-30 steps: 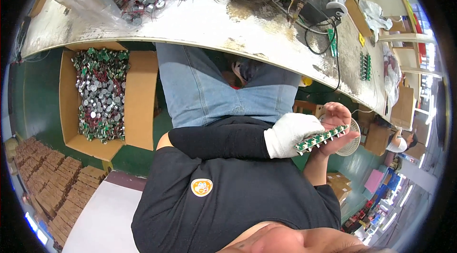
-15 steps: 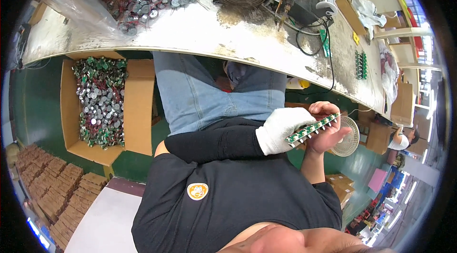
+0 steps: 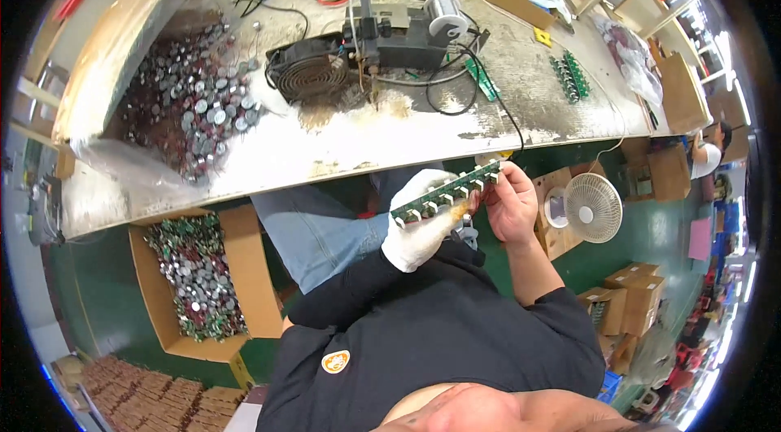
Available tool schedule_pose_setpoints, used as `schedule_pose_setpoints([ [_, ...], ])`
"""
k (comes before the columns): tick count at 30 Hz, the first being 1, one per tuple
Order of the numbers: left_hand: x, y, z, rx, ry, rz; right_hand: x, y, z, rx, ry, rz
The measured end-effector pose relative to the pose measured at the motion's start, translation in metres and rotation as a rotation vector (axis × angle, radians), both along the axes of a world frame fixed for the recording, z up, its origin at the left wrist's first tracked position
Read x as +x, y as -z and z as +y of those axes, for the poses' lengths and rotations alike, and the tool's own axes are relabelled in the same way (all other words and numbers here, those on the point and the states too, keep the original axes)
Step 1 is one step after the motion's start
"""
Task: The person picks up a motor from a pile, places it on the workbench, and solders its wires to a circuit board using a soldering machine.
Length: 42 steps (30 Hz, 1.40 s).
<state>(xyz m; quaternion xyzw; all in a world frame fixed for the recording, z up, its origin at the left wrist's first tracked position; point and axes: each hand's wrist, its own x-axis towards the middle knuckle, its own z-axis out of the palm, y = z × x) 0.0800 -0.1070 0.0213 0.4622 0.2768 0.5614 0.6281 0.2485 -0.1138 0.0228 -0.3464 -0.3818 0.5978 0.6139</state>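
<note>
A long narrow green circuit board strip (image 3: 446, 194) with a row of white connectors along it is held up in front of my lap, just off the table's near edge. My left hand (image 3: 415, 243), in a white glove, closes around the strip's left and middle part from below. At the right end, the bare fingers of my right hand (image 3: 515, 206) pinch the strip. Some of the right fingertips are hidden behind the board. The strip slants, its right end farther from me.
On the table (image 3: 342, 147) stand a black fan unit (image 3: 307, 74) and a solder wire spool (image 3: 445, 15). More green strips (image 3: 569, 78) lie at right. Wired metal discs (image 3: 213, 116) pile at left. A carton of parts (image 3: 254, 277) and a white fan (image 3: 592, 208) stand below.
Both hands have moved left with the strip. The gloved hand now cups it from below, and its connectors face up. The view has shifted, showing more of the table.
</note>
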Motion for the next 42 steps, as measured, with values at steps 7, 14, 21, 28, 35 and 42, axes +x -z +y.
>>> schedule_pose_setpoints([
  [7, 0.021, -0.031, 0.049, -0.081, 0.062, -0.074, 0.024, -0.003, 0.058, 0.01, 0.029, 0.153],
  [14, 0.062, -0.008, 0.102, -0.211, 0.073, -0.185, 0.044, 0.001, 0.111, -0.043, 0.006, 0.142],
  [21, 0.079, 0.002, 0.13, -0.494, 0.142, -0.301, 0.067, 0.033, 0.141, -0.362, -0.179, 0.546],
  [28, 0.101, 0.012, 0.132, -0.287, -0.111, -0.13, 0.05, 0.031, 0.147, -0.308, 0.137, 0.269],
  [35, 0.083, 0.007, 0.142, -0.546, -0.013, -0.145, 0.056, 0.028, 0.156, -0.268, -0.241, 0.491],
  [42, 0.091, 0.01, 0.135, -0.358, -0.083, -0.181, 0.065, 0.041, 0.155, -0.321, -0.087, 0.52],
])
